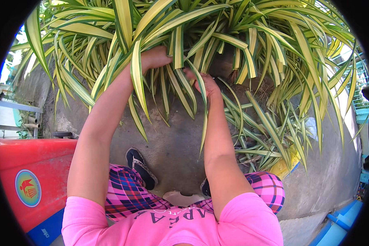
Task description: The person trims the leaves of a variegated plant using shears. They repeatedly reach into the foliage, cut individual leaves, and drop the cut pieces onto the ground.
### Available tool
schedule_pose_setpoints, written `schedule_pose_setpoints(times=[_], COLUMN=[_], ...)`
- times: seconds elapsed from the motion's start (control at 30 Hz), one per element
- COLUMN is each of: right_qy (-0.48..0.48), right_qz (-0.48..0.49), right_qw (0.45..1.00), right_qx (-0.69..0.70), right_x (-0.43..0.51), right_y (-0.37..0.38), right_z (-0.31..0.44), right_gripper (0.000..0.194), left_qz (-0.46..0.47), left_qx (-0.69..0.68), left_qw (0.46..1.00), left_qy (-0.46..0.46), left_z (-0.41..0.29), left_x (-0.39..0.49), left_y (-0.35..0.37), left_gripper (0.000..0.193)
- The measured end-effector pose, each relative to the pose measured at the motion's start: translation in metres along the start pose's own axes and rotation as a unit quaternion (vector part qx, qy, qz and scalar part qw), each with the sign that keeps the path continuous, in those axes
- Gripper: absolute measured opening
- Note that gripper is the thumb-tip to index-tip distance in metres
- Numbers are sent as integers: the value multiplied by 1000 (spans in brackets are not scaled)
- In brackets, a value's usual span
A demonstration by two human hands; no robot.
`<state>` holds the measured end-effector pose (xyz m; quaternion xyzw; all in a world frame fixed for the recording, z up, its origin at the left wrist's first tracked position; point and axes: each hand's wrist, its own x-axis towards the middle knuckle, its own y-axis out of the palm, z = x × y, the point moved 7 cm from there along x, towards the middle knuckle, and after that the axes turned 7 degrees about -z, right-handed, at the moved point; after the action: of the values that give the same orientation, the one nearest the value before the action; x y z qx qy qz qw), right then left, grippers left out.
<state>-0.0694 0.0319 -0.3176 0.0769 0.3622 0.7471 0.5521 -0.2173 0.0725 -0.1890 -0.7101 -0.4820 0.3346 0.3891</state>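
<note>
A large plant with long green-and-yellow striped leaves spreads before me. My left hand reaches in among the leaves, its fingertips hidden behind a hanging blade with a squared-off end. Lower and to the right, my right hand is bent in towards the plant's base. A narrow leaf crosses in front of its fingers, and a blurred reddish patch beside them is hard to make out. Whether either hand grips something is hidden. Several other leaves end in straight cuts, such as the broad leaf right of my hands.
Loose striped leaves lie heaped on the concrete floor at the right, partly over a yellow bag or sheet. A red bin with a blue lower part stands close at my left. Bluish objects edge the lower right.
</note>
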Motion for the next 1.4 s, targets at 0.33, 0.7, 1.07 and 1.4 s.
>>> schedule_pose_setpoints(times=[0.33,0.7,1.07,1.4], right_qy=[31,29,42,144], right_qz=[47,50,124,-187], right_qw=[998,998,960,678], right_qx=[-11,-19,-249,-696], right_x=[-5,-10,-4,-11], right_y=[-21,-18,3,-141], right_z=[5,12,10,38], right_gripper=[23,30,27,76], left_qz=[-25,50,-25,171], left_qx=[76,68,-109,15], left_qw=[997,994,994,982], left_qy=[9,-68,14,-74], left_z=[15,24,-2,36], left_x=[12,-5,9,-26], left_y=[20,-6,9,22], left_gripper=[46,58,52,78])
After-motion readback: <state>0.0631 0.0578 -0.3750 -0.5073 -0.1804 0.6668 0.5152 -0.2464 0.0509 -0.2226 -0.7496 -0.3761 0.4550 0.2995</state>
